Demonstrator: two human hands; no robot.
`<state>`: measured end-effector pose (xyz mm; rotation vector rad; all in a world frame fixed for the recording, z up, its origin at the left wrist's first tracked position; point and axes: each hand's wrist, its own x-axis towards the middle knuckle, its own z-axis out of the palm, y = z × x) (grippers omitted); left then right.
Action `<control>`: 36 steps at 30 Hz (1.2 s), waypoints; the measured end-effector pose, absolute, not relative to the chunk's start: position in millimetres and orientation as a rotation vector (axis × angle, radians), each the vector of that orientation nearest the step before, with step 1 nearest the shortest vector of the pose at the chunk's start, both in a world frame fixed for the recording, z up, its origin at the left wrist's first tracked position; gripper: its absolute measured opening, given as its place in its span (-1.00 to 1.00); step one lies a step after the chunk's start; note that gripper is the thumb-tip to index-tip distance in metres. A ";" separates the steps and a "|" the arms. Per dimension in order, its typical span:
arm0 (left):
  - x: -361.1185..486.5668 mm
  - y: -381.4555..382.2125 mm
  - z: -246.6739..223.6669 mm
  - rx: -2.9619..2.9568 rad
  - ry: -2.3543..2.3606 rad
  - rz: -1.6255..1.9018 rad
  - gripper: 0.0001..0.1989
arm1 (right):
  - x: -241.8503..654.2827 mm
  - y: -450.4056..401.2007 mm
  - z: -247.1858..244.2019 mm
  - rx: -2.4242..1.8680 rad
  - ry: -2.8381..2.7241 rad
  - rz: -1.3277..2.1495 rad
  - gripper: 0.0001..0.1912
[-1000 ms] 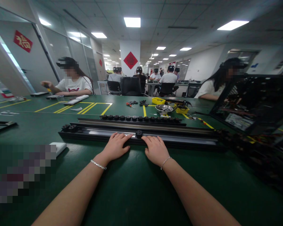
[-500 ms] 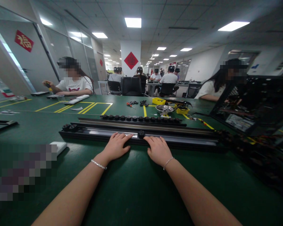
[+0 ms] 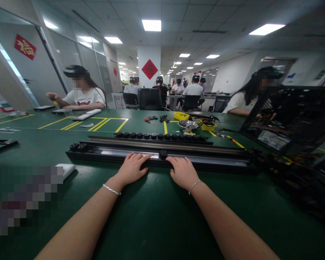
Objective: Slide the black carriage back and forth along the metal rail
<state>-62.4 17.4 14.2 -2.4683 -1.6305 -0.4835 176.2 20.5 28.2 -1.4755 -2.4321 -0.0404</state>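
Note:
A long black rail (image 3: pixel 219 161) with a shiny inner channel lies across the table before me. One small round black part (image 3: pixel 163 154) sits in its channel near the middle. My left hand (image 3: pixel 133 168) rests on the rail's near edge, left of that part, fingers stretched out and index pointing toward it. On the other side my right hand (image 3: pixel 183 172) lies with fingers spread, its index fingertip at or touching the part's right side. Two similar black parts (image 3: pixel 78 147) sit at the rail's left end. Behind, another strip carries a row of several black parts (image 3: pixel 160 136).
Farther back are a metal bowl (image 3: pixel 188 125), a yellow tray (image 3: pixel 181 116) and an orange-handled screwdriver (image 3: pixel 148 121). A black open casing (image 3: pixel 292 119) and dark clutter occupy the right. A white box (image 3: pixel 66 171) lies left. Co-workers sit across the table.
The small black part sits very slightly farther right relative to the rail, and both hands keep nearly the same pose. The whole view has shifted a little.

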 end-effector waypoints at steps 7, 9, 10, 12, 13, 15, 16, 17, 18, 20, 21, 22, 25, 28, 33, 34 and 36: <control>-62.8 17.4 14.4 -2.473 -1.634 -0.472 -0.42 | 178.7 22.5 29.8 -1.475 -2.442 -0.025 -0.52; -62.4 17.2 14.8 -2.472 -1.636 -0.474 -0.43 | 180.0 23.2 30.3 -1.474 -2.444 -0.040 -0.53; -62.2 16.9 15.1 -2.472 -1.636 -0.475 -0.43 | 180.5 23.5 30.6 -1.473 -2.448 -0.046 -0.53; -61.7 16.5 15.8 -2.469 -1.637 -0.475 -0.43 | 181.1 24.0 31.2 -1.472 -2.454 -0.057 -0.54; -61.5 16.3 16.1 -2.470 -1.637 -0.473 -0.43 | 181.2 24.1 31.4 -1.472 -2.456 -0.060 -0.55; -61.2 16.1 16.4 -2.472 -1.638 -0.470 -0.44 | 181.3 24.4 31.4 -1.472 -2.453 -0.067 -0.56; -61.1 16.2 16.4 -2.472 -1.639 -0.471 -0.44 | 181.2 24.5 31.3 -1.473 -2.448 -0.071 -0.57; -61.1 16.4 16.2 -2.473 -1.639 -0.474 -0.44 | 181.2 24.7 31.0 -1.476 -2.441 -0.077 -0.58; -61.2 16.6 15.9 -2.473 -1.638 -0.477 -0.44 | 181.2 25.0 30.8 -1.479 -2.433 -0.086 -0.59; -61.6 17.0 15.1 -2.473 -1.634 -0.485 -0.44 | 181.6 25.8 30.6 -1.490 -2.418 -0.104 -0.60; -61.9 17.2 14.9 -2.473 -1.633 -0.489 -0.44 | 182.0 26.3 30.6 -1.495 -2.417 -0.108 -0.61; -62.1 17.3 14.7 -2.474 -1.631 -0.490 -0.44 | 182.5 26.8 30.7 -1.501 -2.417 -0.110 -0.61; -62.6 17.3 14.9 -2.476 -1.630 -0.487 -0.44 | 183.9 27.9 31.4 -1.514 -2.427 -0.104 -0.60; -62.4 17.0 15.5 -2.480 -1.631 -0.481 -0.44 | 184.8 28.5 32.4 -1.520 -2.438 -0.107 -0.60; -62.0 16.6 15.4 -2.476 -1.630 -0.479 -0.44 | 186.5 28.5 35.1 -1.563 -2.455 -0.107 -0.62; -62.1 16.6 15.3 -2.479 -1.630 -0.478 -0.44 | 187.0 28.4 35.6 -1.563 -2.454 -0.109 -0.62; -62.5 16.7 15.4 -2.486 -1.633 -0.478 -0.44 | 188.1 28.2 36.1 -1.560 -2.450 -0.115 -0.62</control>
